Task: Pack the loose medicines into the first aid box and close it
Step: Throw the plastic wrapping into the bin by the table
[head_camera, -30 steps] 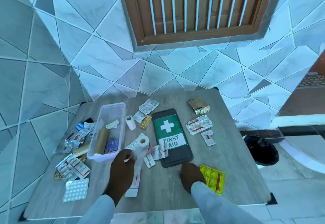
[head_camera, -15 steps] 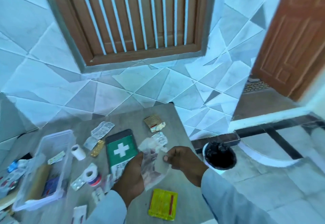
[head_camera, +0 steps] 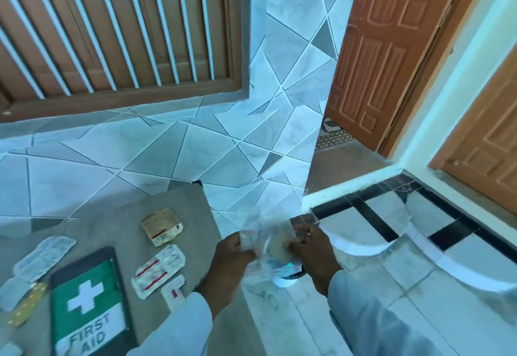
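A person's left hand (head_camera: pixel 232 260) and right hand (head_camera: pixel 313 255) pinch a crumpled piece of clear plastic wrapper (head_camera: pixel 265 244) between them, held out past the right edge of the tabletop (head_camera: pixel 167 204) and above a bin (head_camera: pixel 285 277) on the tiled floor (head_camera: pixel 419 285), of which only a blurred rim shows beneath the plastic. Each grip is closed on an edge of the wrapper, fingers curled, the sheet stretched loosely from one hand to the other; whether anything lies inside it cannot be told. The packing looks far from done. The lid (head_camera: pixel 86 299) of the first aid box, green with a white cross and the words FIRST AID, lies flat on the tabletop at lower left, off the box, and the box itself is out of view. Loose medicines remain scattered around it: a crumpled tan sachet (head_camera: pixel 162 230) near the far edge, a white-and-red blister pack (head_camera: pixel 159 271) just right of the lid, a smaller red-marked strip (head_camera: pixel 173 288) beside the left sleeve, a long silver strip (head_camera: pixel 39 260) to the lid's left and a yellow strip of tablets (head_camera: pixel 28 302) below it. Judging from the hands' position, the wrapper seems bound for the bin as rubbish, after which these packs would need gathering into the box and the lid fitting on.
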`<state>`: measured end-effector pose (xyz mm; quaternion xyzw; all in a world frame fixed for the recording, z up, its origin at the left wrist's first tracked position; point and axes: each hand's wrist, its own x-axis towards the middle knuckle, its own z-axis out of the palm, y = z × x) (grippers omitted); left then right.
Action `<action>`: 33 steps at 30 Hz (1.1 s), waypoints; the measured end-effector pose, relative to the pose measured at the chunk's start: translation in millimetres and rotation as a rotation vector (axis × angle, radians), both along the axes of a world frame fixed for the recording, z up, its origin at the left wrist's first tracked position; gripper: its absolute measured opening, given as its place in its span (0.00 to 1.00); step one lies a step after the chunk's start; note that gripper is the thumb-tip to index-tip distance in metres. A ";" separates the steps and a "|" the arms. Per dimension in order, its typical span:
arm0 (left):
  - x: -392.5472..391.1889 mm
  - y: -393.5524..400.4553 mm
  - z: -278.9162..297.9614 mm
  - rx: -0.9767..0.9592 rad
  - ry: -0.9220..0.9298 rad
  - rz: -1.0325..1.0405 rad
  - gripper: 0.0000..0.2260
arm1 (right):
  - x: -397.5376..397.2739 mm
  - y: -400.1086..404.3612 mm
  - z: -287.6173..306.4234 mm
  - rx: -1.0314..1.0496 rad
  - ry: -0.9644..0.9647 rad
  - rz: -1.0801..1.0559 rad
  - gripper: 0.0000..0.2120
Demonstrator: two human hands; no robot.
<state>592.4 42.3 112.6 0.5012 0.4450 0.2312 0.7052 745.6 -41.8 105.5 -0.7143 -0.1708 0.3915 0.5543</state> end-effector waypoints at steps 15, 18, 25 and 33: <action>190.5 23.6 -80.9 -0.263 0.127 0.324 0.08 | 218.2 50.7 -84.0 -0.221 0.177 0.280 0.10; 203.3 33.4 -105.8 -0.344 0.109 0.423 0.08 | 237.0 70.9 -103.8 -0.286 0.144 0.285 0.12; 244.9 85.7 -195.9 -0.489 0.169 0.463 0.07 | 285.2 121.9 -188.1 -0.498 -0.080 0.189 0.13; 300.0 162.5 -304.1 -0.547 0.401 0.307 0.11 | 335.7 201.5 -279.4 -0.704 -0.378 0.343 0.28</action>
